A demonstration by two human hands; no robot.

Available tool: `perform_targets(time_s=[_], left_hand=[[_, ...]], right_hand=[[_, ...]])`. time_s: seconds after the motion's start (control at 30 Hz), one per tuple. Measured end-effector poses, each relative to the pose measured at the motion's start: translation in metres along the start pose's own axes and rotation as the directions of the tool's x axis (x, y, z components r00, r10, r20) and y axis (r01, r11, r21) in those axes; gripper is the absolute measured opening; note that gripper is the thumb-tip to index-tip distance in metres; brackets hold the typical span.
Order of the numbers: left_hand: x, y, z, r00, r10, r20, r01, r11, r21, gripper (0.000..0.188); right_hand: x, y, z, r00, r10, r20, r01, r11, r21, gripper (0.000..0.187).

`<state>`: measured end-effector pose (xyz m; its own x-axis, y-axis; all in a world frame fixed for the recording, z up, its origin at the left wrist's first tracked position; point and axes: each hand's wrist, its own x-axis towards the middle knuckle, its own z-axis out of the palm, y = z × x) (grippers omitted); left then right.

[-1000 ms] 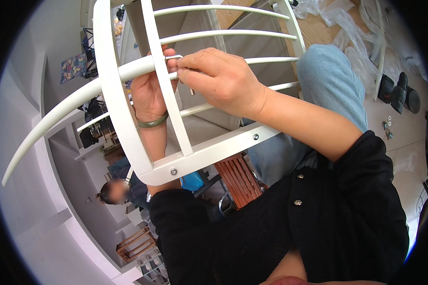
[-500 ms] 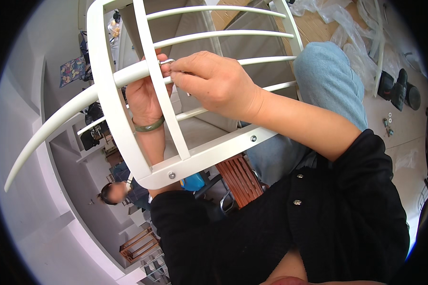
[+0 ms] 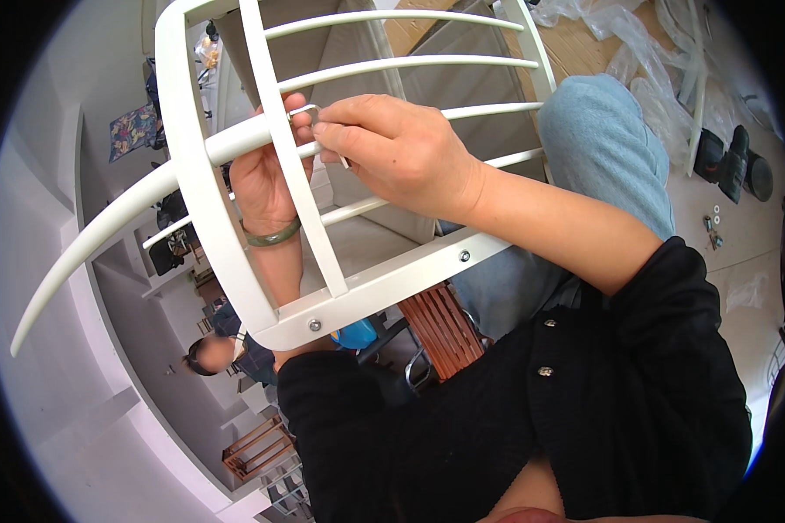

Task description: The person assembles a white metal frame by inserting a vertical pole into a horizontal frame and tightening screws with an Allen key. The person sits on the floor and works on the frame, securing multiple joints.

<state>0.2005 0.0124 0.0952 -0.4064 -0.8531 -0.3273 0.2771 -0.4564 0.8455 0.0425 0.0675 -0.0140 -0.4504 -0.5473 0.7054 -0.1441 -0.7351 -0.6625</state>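
Note:
A white slatted chair frame (image 3: 379, 277) stands tilted in front of me. From its left side a thick, curved white bar (image 3: 92, 244) sticks out and tapers downward; its inner end meets an upright slat (image 3: 310, 205). My left hand (image 3: 264, 187), with a green bangle at the wrist, reaches behind that slat and is wrapped round the bar's inner end. Pinched in my right hand (image 3: 401, 157) is a small, bent metal hex key (image 3: 305, 110), its short end at the slat beside my left fingertips. My right fingers hide most of the key.
My jeans-covered knee (image 3: 597, 131) is right of the frame. Bolts and washers (image 3: 713, 228) lie on the floor at the right, below black objects (image 3: 733, 161). Clear plastic wrap (image 3: 645, 78) lies at upper right. A brown slatted stool (image 3: 443, 336) stands below; another person (image 3: 214, 353) is at lower left.
The hex key has turned a little in my right fingers, and more of its bent end shows. The frame and curved bar have shifted very slightly.

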Motion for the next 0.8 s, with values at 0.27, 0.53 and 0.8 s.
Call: perform_targets(time_s=[0.27, 0.53, 0.8], left_hand=[[-0.001, 0.000, 0.010, 0.999, -0.019, 0.047, 0.020, 0.999, -0.028, 0.040], [-0.002, -0.001, 0.009, 0.999, -0.020, 0.050, 0.021, 0.999, -0.030, 0.041], [0.002, -0.003, 0.010, 0.994, -0.053, 0.094, 0.061, 0.994, -0.086, 0.042]], right_hand=[[-0.002, -0.004, -0.002, 0.999, -0.035, 0.013, 0.035, 0.999, 0.004, 0.025], [-0.001, -0.004, -0.006, 0.995, -0.087, 0.041, 0.087, 0.996, -0.006, 0.024], [0.003, -0.005, -0.007, 0.995, -0.102, 0.020, 0.102, 0.995, -0.008, 0.022]])
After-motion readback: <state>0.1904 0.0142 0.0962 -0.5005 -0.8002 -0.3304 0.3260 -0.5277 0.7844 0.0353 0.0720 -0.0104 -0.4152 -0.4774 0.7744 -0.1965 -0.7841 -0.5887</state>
